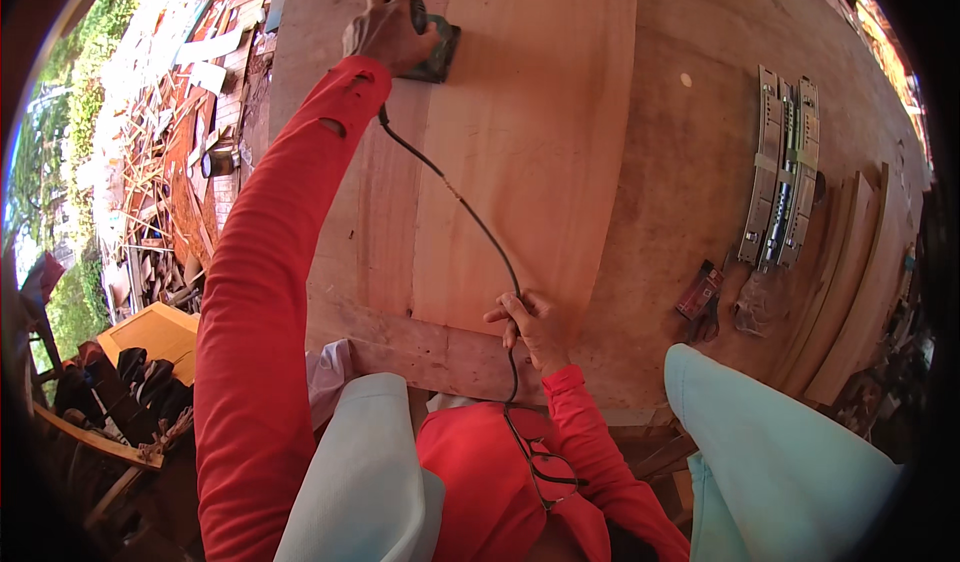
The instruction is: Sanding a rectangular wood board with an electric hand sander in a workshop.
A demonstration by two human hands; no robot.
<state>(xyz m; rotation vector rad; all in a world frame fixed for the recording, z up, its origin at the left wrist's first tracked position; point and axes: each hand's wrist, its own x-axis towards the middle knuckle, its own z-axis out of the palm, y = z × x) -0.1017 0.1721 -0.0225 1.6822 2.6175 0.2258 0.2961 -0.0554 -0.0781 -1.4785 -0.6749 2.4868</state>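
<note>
Head view shows the left hand (385,37) at the far end of the outstretched arm, its fingers curled over a dark green sander (440,60), so that it is gripping rather than spread; the right hand (537,334), close to the near edge of the work, is loosely curled with the cord (445,176) held among its fingers, though exactly which fingers pinch it is hard to tell; the sander stands base down near the far end of the pale wooden panel (530,162), across its left-hand seam, its squarish base plate showing to the right of the hand and much of its body hidden beneath the palm; its black cord bows across the panel to the right hand and on toward the red shirt (470,452); the panel is smooth, pinkish tan and faintly grained; metal rails (768,162) lie well apart to the right.
</note>
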